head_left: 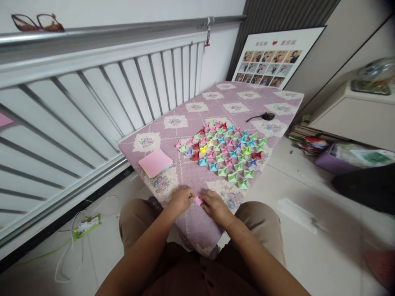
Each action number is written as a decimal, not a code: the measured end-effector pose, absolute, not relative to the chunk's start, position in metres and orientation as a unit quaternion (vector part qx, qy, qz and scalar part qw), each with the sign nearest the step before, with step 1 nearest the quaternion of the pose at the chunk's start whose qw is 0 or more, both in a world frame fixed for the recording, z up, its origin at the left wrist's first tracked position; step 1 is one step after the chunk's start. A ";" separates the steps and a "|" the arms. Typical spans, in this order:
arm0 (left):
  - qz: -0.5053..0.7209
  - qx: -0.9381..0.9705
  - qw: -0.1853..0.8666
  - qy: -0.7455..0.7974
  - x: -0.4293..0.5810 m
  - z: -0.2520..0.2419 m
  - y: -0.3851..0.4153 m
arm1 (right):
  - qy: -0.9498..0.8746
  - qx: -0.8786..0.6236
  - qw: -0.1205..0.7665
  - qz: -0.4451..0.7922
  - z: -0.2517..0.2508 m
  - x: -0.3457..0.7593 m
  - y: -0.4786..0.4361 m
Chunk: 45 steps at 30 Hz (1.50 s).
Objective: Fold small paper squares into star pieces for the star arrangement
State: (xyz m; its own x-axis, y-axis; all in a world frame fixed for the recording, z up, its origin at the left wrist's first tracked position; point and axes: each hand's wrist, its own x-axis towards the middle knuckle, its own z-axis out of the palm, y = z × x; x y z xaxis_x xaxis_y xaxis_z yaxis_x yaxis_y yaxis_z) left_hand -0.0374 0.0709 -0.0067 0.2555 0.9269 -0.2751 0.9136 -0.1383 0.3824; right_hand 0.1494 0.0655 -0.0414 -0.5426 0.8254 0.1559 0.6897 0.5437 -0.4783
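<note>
My left hand (181, 199) and my right hand (215, 205) meet at the near edge of the table (197, 172), which wears a purple flowered cloth. Both pinch a small pink folded paper (198, 200) between their fingertips. Just beyond them lies a spread of several small folded paper shapes (226, 152) in green, pink, red, blue and yellow. A stack of pink paper squares (155, 162) rests to the left of the hands.
A white slatted railing (92, 102) runs along the table's left side, with glasses (37, 22) on top. A black object with a cord (267, 116) lies at the far right of the table. A photo board (274, 57) leans behind. Books and clutter (311, 142) sit on the floor at right.
</note>
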 end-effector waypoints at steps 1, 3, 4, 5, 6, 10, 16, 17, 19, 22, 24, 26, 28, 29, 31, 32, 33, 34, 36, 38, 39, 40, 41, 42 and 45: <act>0.025 0.758 0.236 0.608 -0.037 -0.007 0.067 | -0.858 -0.440 0.189 0.187 -0.041 0.150 0.066; 0.051 0.772 0.223 0.593 -0.037 -0.008 0.059 | -0.854 -0.447 0.186 0.190 -0.040 0.149 0.066; 0.062 0.783 0.217 0.580 -0.037 -0.009 0.055 | -0.852 -0.453 0.181 0.190 -0.039 0.148 0.066; 0.069 0.794 0.210 0.566 -0.036 -0.010 0.053 | -0.850 -0.459 0.176 0.189 -0.038 0.148 0.066; 0.069 0.804 0.204 0.555 -0.036 -0.011 0.051 | -0.848 -0.464 0.173 0.188 -0.037 0.147 0.066; 0.036 0.824 0.185 0.535 -0.035 -0.013 0.052 | -0.847 -0.467 0.173 0.188 -0.035 0.146 0.066; 0.010 0.853 0.165 0.496 -0.038 -0.011 0.063 | -0.841 -0.462 0.183 0.212 -0.037 0.149 0.066; 0.007 0.854 0.164 0.493 -0.039 -0.011 0.064 | -0.841 -0.460 0.187 0.215 -0.038 0.149 0.067; 0.008 0.856 0.165 0.490 -0.041 -0.013 0.067 | -0.839 -0.460 0.191 0.218 -0.038 0.149 0.067; 0.019 0.852 0.181 0.491 -0.042 -0.016 0.070 | -0.837 -0.469 0.188 0.210 -0.036 0.147 0.066; 0.026 0.847 0.199 0.492 -0.043 -0.017 0.072 | -0.836 -0.479 0.186 0.196 -0.035 0.146 0.064; 0.031 0.846 0.210 0.489 -0.044 -0.017 0.074 | -0.837 -0.482 0.184 0.180 -0.034 0.145 0.063; 0.036 0.849 0.217 0.481 -0.045 -0.015 0.075 | -0.842 -0.481 0.182 0.163 -0.033 0.144 0.060; 0.041 0.851 0.220 0.475 -0.046 -0.013 0.075 | -0.844 -0.482 0.181 0.154 -0.033 0.143 0.059; 0.050 0.857 0.223 0.461 -0.047 -0.011 0.074 | -0.847 -0.483 0.176 0.136 -0.033 0.142 0.058; 0.054 0.861 0.222 0.455 -0.048 -0.010 0.074 | -0.848 -0.485 0.173 0.127 -0.033 0.142 0.057; 0.055 0.863 0.218 0.452 -0.048 -0.010 0.073 | -0.849 -0.485 0.170 0.118 -0.034 0.141 0.056; 0.052 0.864 0.210 0.454 -0.048 -0.010 0.072 | -0.851 -0.485 0.167 0.110 -0.034 0.141 0.055; 0.038 0.864 0.195 0.463 -0.047 -0.011 0.070 | -0.855 -0.483 0.164 0.095 -0.034 0.140 0.054; 0.022 0.864 0.178 0.470 -0.045 -0.011 0.068 | -0.858 -0.480 0.163 0.086 -0.033 0.139 0.053; 0.017 0.865 0.170 0.471 -0.043 -0.011 0.068 | -0.859 -0.478 0.161 0.084 -0.032 0.139 0.053; 0.012 0.867 0.162 0.471 -0.042 -0.011 0.067 | -0.861 -0.476 0.158 0.082 -0.031 0.138 0.053; 0.009 0.868 0.154 0.472 -0.041 -0.011 0.067 | -0.863 -0.474 0.153 0.080 -0.030 0.138 0.053; 0.006 0.868 0.146 0.474 -0.040 -0.011 0.066 | -0.865 -0.473 0.146 0.078 -0.029 0.136 0.053; 0.001 0.867 0.133 0.479 -0.038 -0.012 0.066 | -0.867 -0.480 0.119 0.062 -0.025 0.132 0.052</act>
